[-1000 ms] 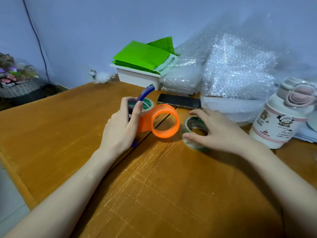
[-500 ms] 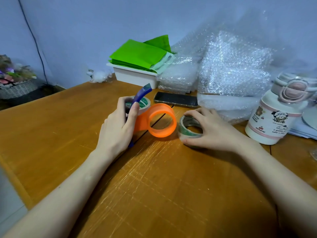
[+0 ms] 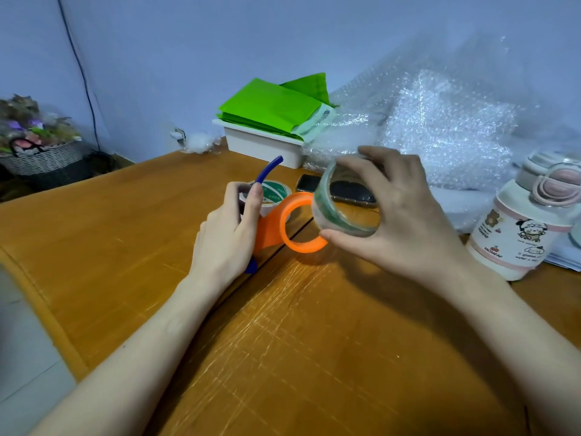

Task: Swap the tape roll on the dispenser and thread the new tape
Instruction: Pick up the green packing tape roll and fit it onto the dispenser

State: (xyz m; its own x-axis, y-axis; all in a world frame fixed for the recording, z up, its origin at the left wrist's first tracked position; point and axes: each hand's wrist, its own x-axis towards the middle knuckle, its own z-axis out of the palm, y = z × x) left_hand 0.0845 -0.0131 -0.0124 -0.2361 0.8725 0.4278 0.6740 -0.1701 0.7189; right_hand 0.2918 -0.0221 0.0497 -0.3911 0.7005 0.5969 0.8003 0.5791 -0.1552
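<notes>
My left hand (image 3: 228, 234) grips the tape dispenser (image 3: 284, 229), an orange ring with a blue curved handle, held just above the wooden table (image 3: 283, 341). My right hand (image 3: 399, 215) holds a clear tape roll (image 3: 338, 209) with a green-printed core in the air, tilted, right beside the orange ring's right edge. A second tape roll (image 3: 272, 195) with a white and green label lies flat on the table behind my left hand, partly hidden by it.
A black phone (image 3: 345, 190) lies behind the rolls. A white box with green paper (image 3: 270, 121) and a heap of bubble wrap (image 3: 440, 130) stand at the back. A pink-and-white bottle (image 3: 522, 225) stands at the right. The table's left edge drops to the floor.
My right hand has lifted the clear tape roll off the table and brought it up beside the orange ring. My left hand still holds the dispenser in about the same place.
</notes>
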